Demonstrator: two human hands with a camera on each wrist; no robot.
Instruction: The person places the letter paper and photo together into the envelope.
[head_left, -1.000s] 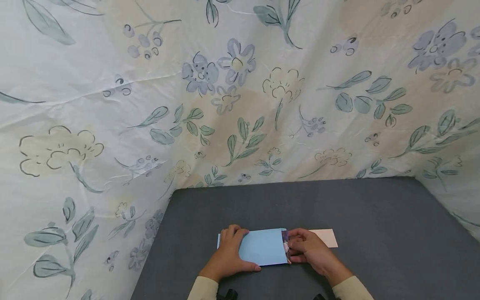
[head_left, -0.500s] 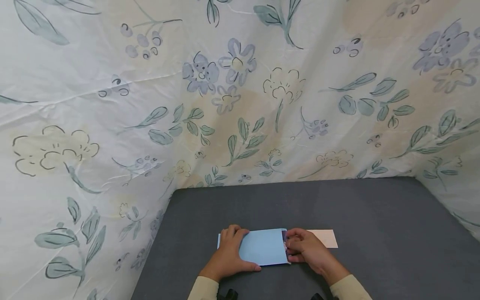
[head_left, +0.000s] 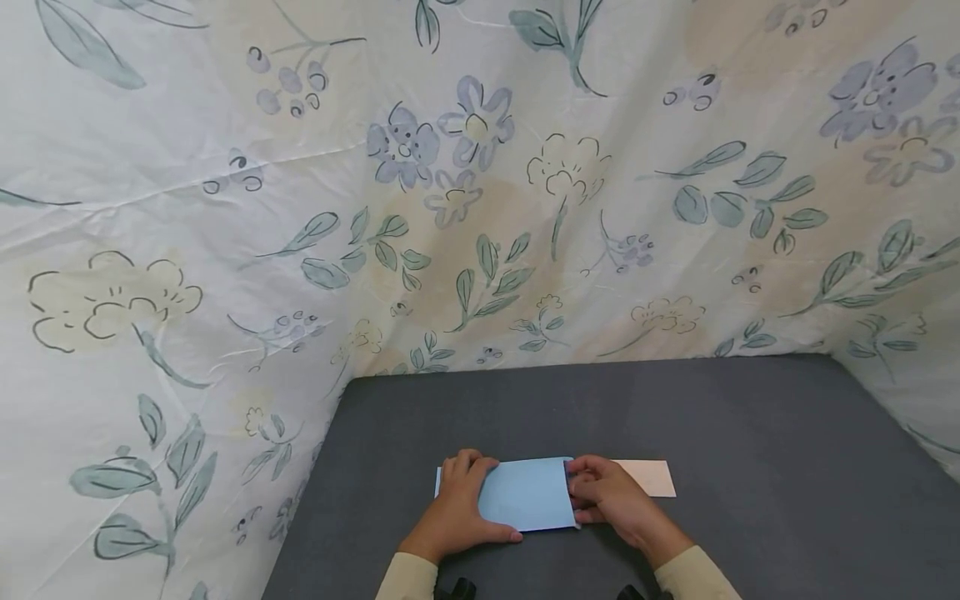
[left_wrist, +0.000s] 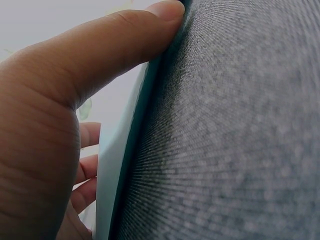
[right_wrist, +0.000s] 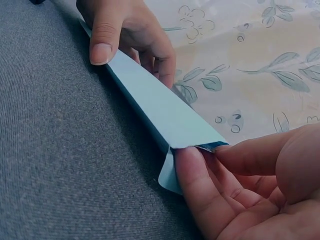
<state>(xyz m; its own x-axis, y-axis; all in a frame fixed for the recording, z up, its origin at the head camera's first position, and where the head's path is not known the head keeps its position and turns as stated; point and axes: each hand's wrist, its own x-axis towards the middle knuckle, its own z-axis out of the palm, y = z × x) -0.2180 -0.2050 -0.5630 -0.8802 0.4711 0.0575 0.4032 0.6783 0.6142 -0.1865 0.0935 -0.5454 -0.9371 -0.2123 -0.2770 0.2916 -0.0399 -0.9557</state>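
Observation:
A light blue paper envelope [head_left: 525, 496] lies lengthwise on the dark table, its mouth facing right. My left hand [head_left: 463, 504] grips it across its left part, thumb on the near long edge and fingers over the far one. In the left wrist view, the left thumb [left_wrist: 120, 40] presses along the envelope's edge [left_wrist: 117, 150]. My right hand [head_left: 611, 496] is at the mouth, thumb and curled fingers around the end of a picture card now almost hidden inside. In the right wrist view, the right thumb [right_wrist: 192, 167] sits just within the mouth, beside a bent-out flap [right_wrist: 169, 175].
Partly behind my right hand, a pale peach paper piece [head_left: 651, 477] lies on the dark grey tabletop [head_left: 750, 433]. A floral cloth [head_left: 480, 250] hangs beyond the table and along its sides.
My right hand has moved slightly left, and the picture card's dark, patterned end has slid into the envelope. The left hand and the envelope have stayed in place.

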